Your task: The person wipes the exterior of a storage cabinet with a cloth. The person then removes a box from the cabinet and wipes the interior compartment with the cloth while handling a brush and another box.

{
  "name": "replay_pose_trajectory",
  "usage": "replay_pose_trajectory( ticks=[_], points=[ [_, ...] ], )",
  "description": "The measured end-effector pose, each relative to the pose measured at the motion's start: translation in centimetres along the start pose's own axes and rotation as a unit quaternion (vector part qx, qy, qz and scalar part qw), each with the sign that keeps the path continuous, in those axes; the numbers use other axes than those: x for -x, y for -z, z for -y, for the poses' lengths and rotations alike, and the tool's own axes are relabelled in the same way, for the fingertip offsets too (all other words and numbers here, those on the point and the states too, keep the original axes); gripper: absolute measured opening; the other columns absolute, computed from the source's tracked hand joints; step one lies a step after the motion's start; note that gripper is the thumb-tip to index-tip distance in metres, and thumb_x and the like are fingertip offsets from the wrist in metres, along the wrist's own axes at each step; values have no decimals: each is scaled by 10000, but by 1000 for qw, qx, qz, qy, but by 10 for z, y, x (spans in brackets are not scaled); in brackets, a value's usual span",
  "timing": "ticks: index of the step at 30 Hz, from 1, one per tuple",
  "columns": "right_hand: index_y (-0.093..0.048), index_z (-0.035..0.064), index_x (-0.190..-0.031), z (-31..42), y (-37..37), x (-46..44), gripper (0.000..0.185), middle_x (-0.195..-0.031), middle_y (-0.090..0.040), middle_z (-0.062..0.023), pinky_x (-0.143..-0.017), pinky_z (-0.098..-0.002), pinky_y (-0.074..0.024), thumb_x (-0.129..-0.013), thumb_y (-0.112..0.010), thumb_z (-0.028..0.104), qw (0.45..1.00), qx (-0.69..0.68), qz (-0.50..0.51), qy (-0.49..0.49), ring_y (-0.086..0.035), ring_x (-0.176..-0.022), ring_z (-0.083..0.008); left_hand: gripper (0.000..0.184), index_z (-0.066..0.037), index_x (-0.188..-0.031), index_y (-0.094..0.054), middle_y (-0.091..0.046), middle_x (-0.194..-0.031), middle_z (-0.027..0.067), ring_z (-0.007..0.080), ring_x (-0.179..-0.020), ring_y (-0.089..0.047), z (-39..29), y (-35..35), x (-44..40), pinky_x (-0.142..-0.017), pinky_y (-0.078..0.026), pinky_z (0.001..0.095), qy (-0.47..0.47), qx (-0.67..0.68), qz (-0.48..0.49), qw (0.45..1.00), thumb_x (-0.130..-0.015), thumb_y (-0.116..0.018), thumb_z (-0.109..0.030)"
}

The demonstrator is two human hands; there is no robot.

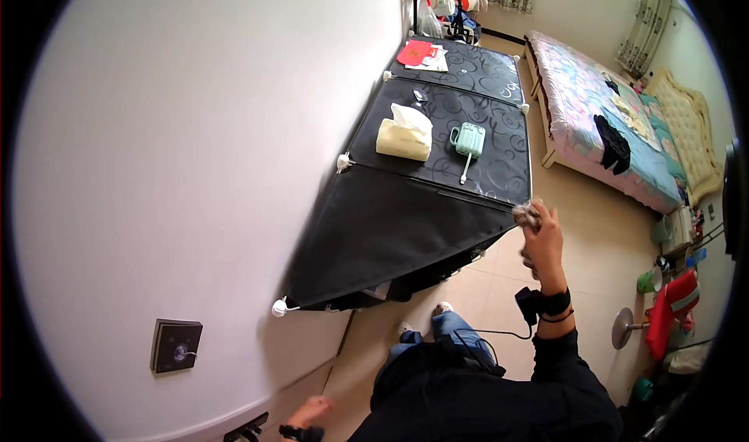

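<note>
My right hand [544, 241] is closed around a crumpled grey-brown cloth [528, 215], beside the near right corner of a black cabinet top [484, 178]. Low in the view, my left hand [314, 411] hangs near the wall, blurred, its fingers not clear. On the cabinet top stand a tissue pack [404, 139] with a tissue sticking out and a pale green device [470, 140] with a short white cable. A small dark object [420, 96] lies behind the tissue pack.
A red packet [414, 53] and papers lie at the cabinet's far end. The bed [577, 122] stands at the upper right. A wall switch [177, 346] is at the lower left. A red cloth [672, 311] and a green bin [647, 280] are at right.
</note>
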State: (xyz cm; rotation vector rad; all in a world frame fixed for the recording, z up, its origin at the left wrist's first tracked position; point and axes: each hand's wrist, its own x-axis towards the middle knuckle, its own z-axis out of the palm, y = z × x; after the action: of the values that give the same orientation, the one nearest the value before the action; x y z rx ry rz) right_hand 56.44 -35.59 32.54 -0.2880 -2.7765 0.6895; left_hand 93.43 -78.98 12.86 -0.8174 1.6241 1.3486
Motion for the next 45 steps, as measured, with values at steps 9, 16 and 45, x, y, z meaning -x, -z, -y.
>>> replay_pose_trajectory(
  ticks=[9, 16, 45],
  points=[
    [-556, 136, -935, 165, -91, 20, 406, -912, -467, -106, -713, -351, -399, -580, -514, -57, 864, -275, 90, 411, -469, -837, -300, 252, 9, -963, -522, -537, -885, 135, 260, -857, -511, -240, 20, 75, -747, -413, 307, -458, -197, -415, 761, -720, -454, 0],
    [-562, 212, -911, 238, -201, 59, 242, -904, -472, -38, -640, -317, -339, -683, -484, 199, 738, -58, 20, 672, -437, -845, -199, 404, -21, -1074, -456, -425, -1102, 142, 290, -1056, -366, -260, 26, 9, -904, -220, 462, -362, -335, -607, 623, -703, -503, -174],
    [-547, 97, -890, -58, -39, -33, 252, -917, -499, -112, -640, -339, -371, -640, -514, 104, 937, 178, 11, 300, -467, -801, -242, 434, -7, -1091, -439, -479, -1050, 122, 259, -987, -408, -255, 24, -9, -857, -256, 400, -316, -377, -628, 603, -673, -435, -122]
  ],
)
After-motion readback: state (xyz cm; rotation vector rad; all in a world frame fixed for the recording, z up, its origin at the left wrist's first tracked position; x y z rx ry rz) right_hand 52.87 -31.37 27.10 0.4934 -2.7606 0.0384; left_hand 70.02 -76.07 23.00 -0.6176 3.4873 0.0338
